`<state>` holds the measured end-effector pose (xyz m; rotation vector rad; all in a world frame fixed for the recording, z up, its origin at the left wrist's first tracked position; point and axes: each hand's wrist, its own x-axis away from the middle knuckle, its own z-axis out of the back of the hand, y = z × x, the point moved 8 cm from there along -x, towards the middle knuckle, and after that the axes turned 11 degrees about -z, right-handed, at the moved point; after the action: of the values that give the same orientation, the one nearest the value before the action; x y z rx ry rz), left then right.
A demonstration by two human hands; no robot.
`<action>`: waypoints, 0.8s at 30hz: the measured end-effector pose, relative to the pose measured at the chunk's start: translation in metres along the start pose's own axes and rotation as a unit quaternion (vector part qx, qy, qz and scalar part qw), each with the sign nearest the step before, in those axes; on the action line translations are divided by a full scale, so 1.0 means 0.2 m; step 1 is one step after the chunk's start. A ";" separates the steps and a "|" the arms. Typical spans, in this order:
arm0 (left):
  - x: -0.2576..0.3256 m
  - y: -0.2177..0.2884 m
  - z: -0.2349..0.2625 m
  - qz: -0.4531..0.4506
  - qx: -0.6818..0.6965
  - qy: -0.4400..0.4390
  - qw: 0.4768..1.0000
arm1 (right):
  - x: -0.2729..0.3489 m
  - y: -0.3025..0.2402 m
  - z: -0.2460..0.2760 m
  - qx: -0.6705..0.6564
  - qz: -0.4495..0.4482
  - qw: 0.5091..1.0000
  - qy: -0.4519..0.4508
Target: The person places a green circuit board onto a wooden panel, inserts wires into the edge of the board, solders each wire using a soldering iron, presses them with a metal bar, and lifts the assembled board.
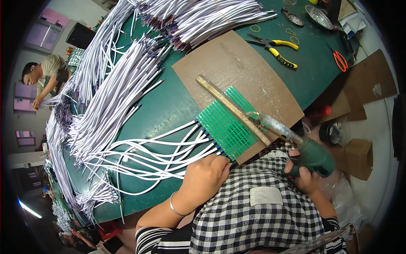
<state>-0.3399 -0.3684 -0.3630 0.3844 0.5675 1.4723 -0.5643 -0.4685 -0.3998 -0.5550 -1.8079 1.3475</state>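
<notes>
My right hand (305,180) is wrapped round the green handle of a soldering gun (316,156). The gun's metal barrel points up and left, its tip over the right part of a green circuit board panel (224,133). A worn straight bar (230,108) lies slantwise across the panel. At the panel's lower left corner my left hand (206,177) is closed, its fingers pinched at a white cable's end; the fingertips are partly hidden. Several white cables (144,154) with blue ends line the panel's left edge. Underneath is a brown board (258,67).
Large bundles of white cables (114,93) cover the left and far side of the green table (169,112). Yellow-handled pliers (279,51), red-handled scissors (339,61) and a metal dish (319,17) lie at the far right. Cardboard (359,158) stands beyond the table's right edge. Another person (48,76) works at left.
</notes>
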 end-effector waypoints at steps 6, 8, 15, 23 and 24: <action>0.10 -0.04 0.11 -0.011 0.013 0.011 1.000 | -0.12 -0.15 -0.15 -0.029 0.070 0.996 -0.041; 0.10 -0.08 0.15 0.008 0.036 0.008 0.999 | -0.15 -0.20 -0.14 -0.126 0.091 0.987 0.045; 0.17 -0.23 0.24 0.040 -0.168 -0.071 0.982 | -0.49 -0.42 0.23 -0.343 0.094 0.931 0.086; 0.29 -0.33 0.36 0.036 -0.198 -0.084 0.976 | -1.13 -0.59 0.79 -0.496 0.118 0.853 0.116; 0.30 -0.33 0.38 0.042 -0.202 -0.081 0.975 | -1.23 -0.62 0.79 -0.497 0.138 0.852 0.091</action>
<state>-0.2416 -0.3056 -0.3466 0.2066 0.1144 1.5775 -0.5330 -0.7844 -0.3845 -1.4694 -2.2277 0.3692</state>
